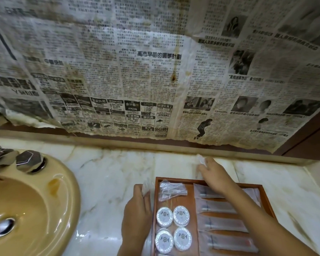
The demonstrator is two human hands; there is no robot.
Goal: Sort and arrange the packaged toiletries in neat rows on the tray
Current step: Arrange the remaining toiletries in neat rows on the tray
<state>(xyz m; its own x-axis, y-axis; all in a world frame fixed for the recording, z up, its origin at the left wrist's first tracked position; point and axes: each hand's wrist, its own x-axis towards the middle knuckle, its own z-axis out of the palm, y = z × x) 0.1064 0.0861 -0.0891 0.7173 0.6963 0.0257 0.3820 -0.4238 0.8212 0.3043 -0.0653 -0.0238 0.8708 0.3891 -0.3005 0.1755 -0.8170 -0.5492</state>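
Left hand (137, 209) pinches a clear packet (146, 186) beside the tray (156, 198); right hand (213, 174) pinches another packet (200, 159) above it; sink (63, 200) lower left.

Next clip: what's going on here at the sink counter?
A person is sorting packaged toiletries in a wooden tray on a marble counter. Four round wrapped soaps sit in a two-by-two block, and long sachets are rowed on the right. The left hand holds a clear packet beside the tray; the right hand pinches another beyond its far edge.
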